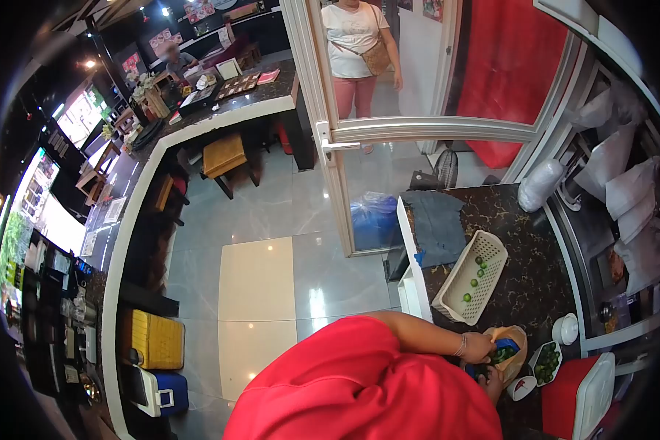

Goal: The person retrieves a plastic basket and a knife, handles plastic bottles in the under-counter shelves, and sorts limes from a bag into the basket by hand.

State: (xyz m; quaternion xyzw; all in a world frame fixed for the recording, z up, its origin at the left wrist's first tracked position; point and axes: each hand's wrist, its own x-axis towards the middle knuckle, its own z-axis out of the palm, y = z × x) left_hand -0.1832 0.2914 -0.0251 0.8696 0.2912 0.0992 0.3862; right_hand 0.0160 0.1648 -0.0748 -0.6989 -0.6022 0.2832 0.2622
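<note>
A brown paper bag stands open on the dark counter, with green fruits and something blue inside its mouth. My left hand, a bracelet at its wrist, is closed on the bag's near rim. My right hand is closed at the lower side of the same bag; its fingers are partly hidden. Beside the bag sit a white bowl of small green limes and a small white cup. A cream perforated basket holds several limes.
A white lidded tub and a red cooler with a white lid stand at the right. Grey cloth covers the counter's far end. Beyond a glass door stands a person. Yellow and blue coolers are at the left.
</note>
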